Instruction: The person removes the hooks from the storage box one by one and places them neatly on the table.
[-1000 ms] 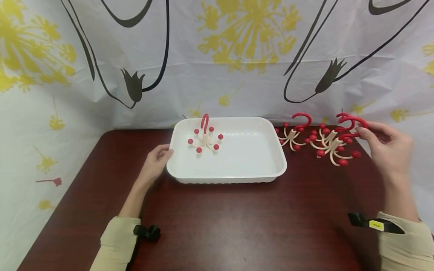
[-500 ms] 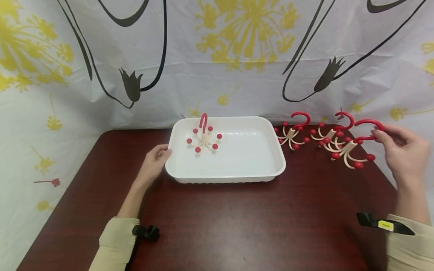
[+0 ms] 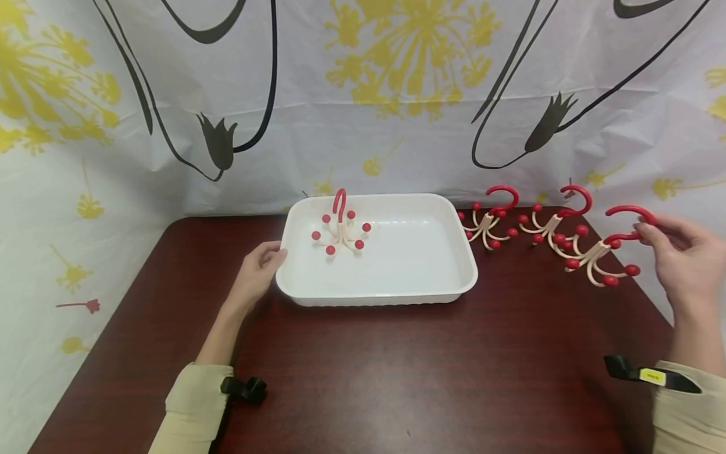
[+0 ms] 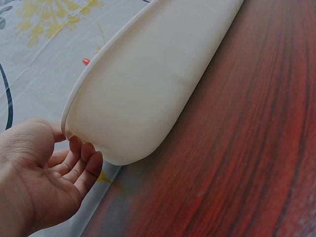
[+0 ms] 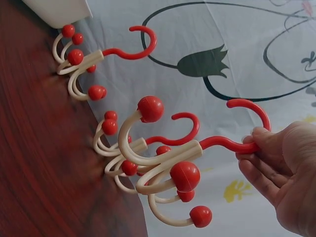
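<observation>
With its thumb and curled fingers, my left hand (image 3: pixel 258 271) grips the left rim of a white plastic tray (image 3: pixel 377 295). The left wrist view has the fingertips (image 4: pixel 88 148) tucked beneath the tray's rim. Between thumb and fingers my right hand (image 3: pixel 689 258) pinches the red hook of a multi-arm hanger (image 5: pixel 173 153), whose cream arms curl up to red balls. This hanger is at the table's right side, its left arms overlapping a second such hanger (image 3: pixel 549 228) in the head view. Inside the tray, at the left, stands another hanger (image 3: pixel 341 234), hook upward.
One more hanger (image 3: pixel 486 224) stands close beside the tray's right wall. All this is on a dark reddish-brown wooden table (image 3: pixel 368 372). A white patterned cloth (image 3: pixel 306 139) hangs right behind the table's back edge.
My right hand has moved right and slightly nearer with its hanger, exposing more of the hanger behind. The left hand keeps its hold on the tray, and the tray stays in place.
</observation>
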The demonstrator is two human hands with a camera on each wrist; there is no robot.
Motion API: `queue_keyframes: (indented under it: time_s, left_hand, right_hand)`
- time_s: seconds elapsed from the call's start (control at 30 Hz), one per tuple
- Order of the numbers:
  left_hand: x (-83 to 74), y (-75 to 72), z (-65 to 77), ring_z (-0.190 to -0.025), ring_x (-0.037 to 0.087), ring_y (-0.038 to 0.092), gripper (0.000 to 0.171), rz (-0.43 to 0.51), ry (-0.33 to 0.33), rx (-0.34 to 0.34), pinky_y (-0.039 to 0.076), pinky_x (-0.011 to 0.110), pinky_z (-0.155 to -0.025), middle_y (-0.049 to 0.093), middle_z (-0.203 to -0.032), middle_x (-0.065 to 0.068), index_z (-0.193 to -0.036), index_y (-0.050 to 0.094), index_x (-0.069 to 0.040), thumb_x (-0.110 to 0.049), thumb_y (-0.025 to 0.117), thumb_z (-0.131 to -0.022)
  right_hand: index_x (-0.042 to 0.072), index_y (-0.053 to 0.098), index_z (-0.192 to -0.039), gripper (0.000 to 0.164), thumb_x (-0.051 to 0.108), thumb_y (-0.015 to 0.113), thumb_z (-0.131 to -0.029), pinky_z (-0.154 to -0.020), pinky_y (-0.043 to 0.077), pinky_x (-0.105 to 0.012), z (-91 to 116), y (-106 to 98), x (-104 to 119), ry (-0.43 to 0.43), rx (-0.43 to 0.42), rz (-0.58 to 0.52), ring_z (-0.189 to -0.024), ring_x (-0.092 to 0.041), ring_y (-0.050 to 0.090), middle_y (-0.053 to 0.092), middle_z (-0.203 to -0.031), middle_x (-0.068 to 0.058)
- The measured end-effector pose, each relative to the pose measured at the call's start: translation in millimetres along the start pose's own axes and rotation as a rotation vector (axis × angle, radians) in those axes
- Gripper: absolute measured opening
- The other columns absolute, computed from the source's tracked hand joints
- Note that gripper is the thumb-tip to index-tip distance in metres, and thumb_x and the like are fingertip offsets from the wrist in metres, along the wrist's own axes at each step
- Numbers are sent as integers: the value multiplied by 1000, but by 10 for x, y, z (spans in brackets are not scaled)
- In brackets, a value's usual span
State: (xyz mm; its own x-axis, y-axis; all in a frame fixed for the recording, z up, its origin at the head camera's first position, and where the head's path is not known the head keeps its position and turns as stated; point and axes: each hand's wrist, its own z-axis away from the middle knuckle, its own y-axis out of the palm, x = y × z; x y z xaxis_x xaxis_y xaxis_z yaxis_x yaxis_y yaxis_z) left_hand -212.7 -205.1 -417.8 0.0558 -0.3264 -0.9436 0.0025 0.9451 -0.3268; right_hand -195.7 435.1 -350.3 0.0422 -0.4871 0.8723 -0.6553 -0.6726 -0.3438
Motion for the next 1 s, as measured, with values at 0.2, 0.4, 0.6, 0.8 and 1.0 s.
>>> queue_keyframes:
  time_s: [0.2,0.4,0.6,0.8,1.0]
  left_hand:
    - [-2,-2,-7,-113,32,61,51,-10,10,-2,51,31,-91,59,-130,22,-145,48,-3,-35,55,-105]
    - [-3,-1,-9,-115,33,61,51,-10,-2,-2,50,39,-96,59,-132,22,-146,47,-3,-33,54,-106]
    - [5,2,-9,-117,33,60,53,-4,-15,0,48,43,-99,58,-132,22,-146,46,-4,-37,54,-105]
    - [-1,3,-8,-118,34,60,53,-6,-15,1,47,46,-100,58,-133,22,-145,47,-4,-37,54,-105]
    - [0,0,-8,-119,34,60,53,-4,-15,0,48,46,-100,57,-135,22,-146,47,-3,-37,54,-105]
  right_hand:
    - [22,71,-120,23,19,68,-98,-74,38,-7,-22,-38,-78,61,2,56,-76,15,57,59,-87,34]
    - [24,72,-116,20,21,71,-96,-69,38,-5,-56,-52,-183,98,22,65,-71,17,57,58,-78,37]
    - [21,70,-123,28,27,70,-96,-72,37,-7,-54,-41,-271,146,43,129,-70,17,55,54,-75,38]
    - [19,67,-130,37,35,66,-97,-79,35,-13,-43,-22,-318,183,73,203,-72,18,52,50,-75,39]
    - [27,67,-120,23,32,68,-97,-74,35,-12,-49,-48,-350,155,114,171,-70,20,54,52,-75,40]
